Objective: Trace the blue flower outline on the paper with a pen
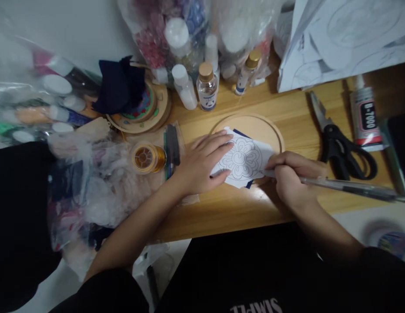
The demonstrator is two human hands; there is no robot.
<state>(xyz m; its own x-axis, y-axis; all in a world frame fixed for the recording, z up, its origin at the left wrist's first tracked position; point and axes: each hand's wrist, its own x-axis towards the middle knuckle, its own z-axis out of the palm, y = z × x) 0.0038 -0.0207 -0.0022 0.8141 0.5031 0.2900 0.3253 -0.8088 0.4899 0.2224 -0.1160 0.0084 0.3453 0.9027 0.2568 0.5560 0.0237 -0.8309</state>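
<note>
A white paper (243,158) with a flower drawn inside a circle lies on a round wooden board (270,132). Dark blue fabric (249,184) peeks out from beneath the paper at its top and bottom edges. My left hand (207,163) rests with spread fingers on the paper's left side. Pinched in my right hand (295,176) is a long, clear pen (346,186), its tip end at the paper's right edge and its other end pointing right.
Black scissors (341,145) and a glue tube (367,115) lie to the right. Small bottles (207,87) stand behind the board. A thread spool (148,158), marker pens (172,145) and plastic bags (107,182) are on the left. Papers (346,43) fill the back right.
</note>
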